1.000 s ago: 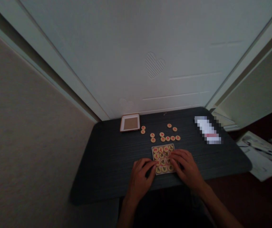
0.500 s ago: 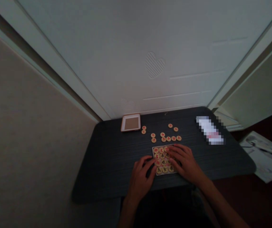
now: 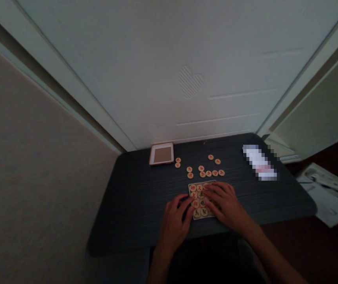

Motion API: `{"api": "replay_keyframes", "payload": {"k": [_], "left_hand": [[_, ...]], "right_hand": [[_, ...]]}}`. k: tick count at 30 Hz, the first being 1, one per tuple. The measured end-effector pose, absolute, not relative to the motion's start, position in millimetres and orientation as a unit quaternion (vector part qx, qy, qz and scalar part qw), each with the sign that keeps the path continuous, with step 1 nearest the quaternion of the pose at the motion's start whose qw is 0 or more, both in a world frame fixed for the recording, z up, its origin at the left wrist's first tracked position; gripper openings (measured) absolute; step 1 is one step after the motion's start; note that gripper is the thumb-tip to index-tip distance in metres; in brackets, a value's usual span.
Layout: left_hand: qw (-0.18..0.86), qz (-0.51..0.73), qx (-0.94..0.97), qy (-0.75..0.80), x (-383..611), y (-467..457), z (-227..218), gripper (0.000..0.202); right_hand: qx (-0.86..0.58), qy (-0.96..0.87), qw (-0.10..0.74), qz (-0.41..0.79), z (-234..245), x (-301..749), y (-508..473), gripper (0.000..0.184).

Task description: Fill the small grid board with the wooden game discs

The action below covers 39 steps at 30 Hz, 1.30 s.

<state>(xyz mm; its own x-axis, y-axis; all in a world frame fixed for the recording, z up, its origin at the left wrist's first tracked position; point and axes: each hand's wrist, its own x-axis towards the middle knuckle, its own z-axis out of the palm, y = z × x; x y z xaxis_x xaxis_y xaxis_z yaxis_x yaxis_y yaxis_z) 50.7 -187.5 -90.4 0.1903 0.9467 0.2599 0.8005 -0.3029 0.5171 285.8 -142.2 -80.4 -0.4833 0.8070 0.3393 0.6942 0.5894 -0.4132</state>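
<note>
A small square tray (image 3: pixel 191 185) packed with round wooden chess pieces marked in red and black lies near the front of a dark table (image 3: pixel 139 197). My right hand (image 3: pixel 223 203) rests flat over the tray's right half, fingers stretched across the pieces. My left hand (image 3: pixel 176 219) sits at the tray's left edge, fingers loosely curled and touching its side. Several loose pieces (image 3: pixel 208 172) with red marks lie on the table just beyond the tray.
An empty box lid (image 3: pixel 161 154) with a brown inside lies at the back left of the table. A blurred white object (image 3: pixel 259 161) sits at the back right. A white door stands behind the table. Papers (image 3: pixel 325 193) lie on the floor to the right.
My right hand has slid leftward over the tray and now covers more of the pieces. My left hand has barely moved.
</note>
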Motion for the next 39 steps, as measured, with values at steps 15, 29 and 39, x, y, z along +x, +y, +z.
{"api": "replay_keyframes", "payload": {"k": [15, 29, 39], "left_hand": [[0.158, 0.286, 0.744, 0.583, 50, -189, -90, 0.032], [0.166, 0.291, 0.740, 0.584, 49, -188, -91, 0.032], [0.191, 0.298, 0.730, 0.585, 49, -188, -91, 0.033]], "right_hand": [[-0.455, -0.847, 0.257, 0.090, -82, 278, -150, 0.033], [-0.456, -0.848, 0.250, 0.103, -79, 271, -145, 0.033], [-0.449, -0.845, 0.268, 0.111, -81, 274, -142, 0.032]]}}
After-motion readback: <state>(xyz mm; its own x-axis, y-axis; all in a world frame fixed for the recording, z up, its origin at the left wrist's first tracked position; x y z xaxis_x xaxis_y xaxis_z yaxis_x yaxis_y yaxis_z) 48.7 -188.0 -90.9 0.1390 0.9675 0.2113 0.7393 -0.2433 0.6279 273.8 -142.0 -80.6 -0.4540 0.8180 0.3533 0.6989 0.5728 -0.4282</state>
